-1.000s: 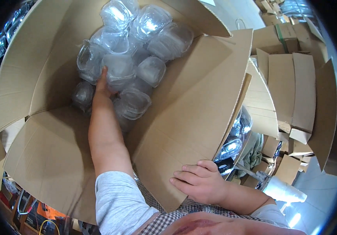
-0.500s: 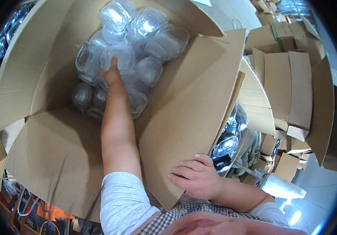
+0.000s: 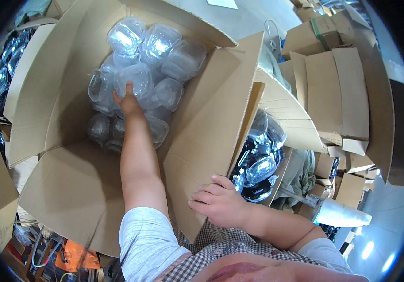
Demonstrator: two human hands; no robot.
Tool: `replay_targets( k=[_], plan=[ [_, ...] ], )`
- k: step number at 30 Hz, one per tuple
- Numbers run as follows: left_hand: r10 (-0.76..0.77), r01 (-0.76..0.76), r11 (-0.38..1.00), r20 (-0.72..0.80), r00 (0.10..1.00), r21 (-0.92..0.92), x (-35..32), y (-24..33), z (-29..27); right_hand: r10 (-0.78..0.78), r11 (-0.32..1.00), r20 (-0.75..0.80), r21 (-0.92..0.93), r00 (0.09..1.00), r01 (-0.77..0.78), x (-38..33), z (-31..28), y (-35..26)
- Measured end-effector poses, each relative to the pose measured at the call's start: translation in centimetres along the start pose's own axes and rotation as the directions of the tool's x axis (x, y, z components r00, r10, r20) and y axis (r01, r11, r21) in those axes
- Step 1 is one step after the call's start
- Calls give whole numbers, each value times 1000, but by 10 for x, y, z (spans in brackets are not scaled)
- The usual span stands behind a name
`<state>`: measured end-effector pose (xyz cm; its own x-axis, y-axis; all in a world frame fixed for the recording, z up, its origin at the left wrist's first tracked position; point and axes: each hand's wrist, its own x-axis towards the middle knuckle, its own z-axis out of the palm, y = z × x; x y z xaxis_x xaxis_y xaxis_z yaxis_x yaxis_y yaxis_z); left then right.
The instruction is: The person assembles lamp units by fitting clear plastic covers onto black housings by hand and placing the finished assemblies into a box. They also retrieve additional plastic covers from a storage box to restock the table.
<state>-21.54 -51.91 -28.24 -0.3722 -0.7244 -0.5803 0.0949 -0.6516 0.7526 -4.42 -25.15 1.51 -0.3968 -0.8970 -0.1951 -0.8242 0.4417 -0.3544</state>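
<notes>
My left hand (image 3: 129, 102) reaches deep into a big open cardboard box (image 3: 82, 176), in among a pile of clear plastic shells. A thumb-like digit lies against one rounded clear plastic shell (image 3: 138, 76), and a second digit sticks out to the left. The remaining fingers are hidden, apparently curled at that shell. More clear shells (image 3: 160, 43) with rounded, cup-like shapes lie around it, several nested together. My right hand (image 3: 218, 202) is at the near right, its fingers bent over the edge of the box's cardboard flap (image 3: 199, 155).
Right of the flap, another carton holds shiny black and clear pieces (image 3: 261, 170). Stacked brown cartons (image 3: 324, 89) stand farther right, near a white cone (image 3: 342, 212). Dark glossy pieces (image 3: 4, 77) lie beyond the box's left side. An orange bag (image 3: 76, 256) is at the lower left.
The view has shifted, so the box and pile sit lower and more of the carton of black pieces shows. Both hands keep about the same places on the shell and flap.
</notes>
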Motion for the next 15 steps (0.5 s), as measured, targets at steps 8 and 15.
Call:
replay_targets(
  k=[8,15],
  plan=[
    [-55,57,988,13,998,-147,-76,97,-79,-39,997,-54,61,998,42,0,-4,-12],
    [168,-136,976,191,967,-169,-206,241,-127,47,999,251,-25,967,-41,-9,-31,-17]
  ],
)
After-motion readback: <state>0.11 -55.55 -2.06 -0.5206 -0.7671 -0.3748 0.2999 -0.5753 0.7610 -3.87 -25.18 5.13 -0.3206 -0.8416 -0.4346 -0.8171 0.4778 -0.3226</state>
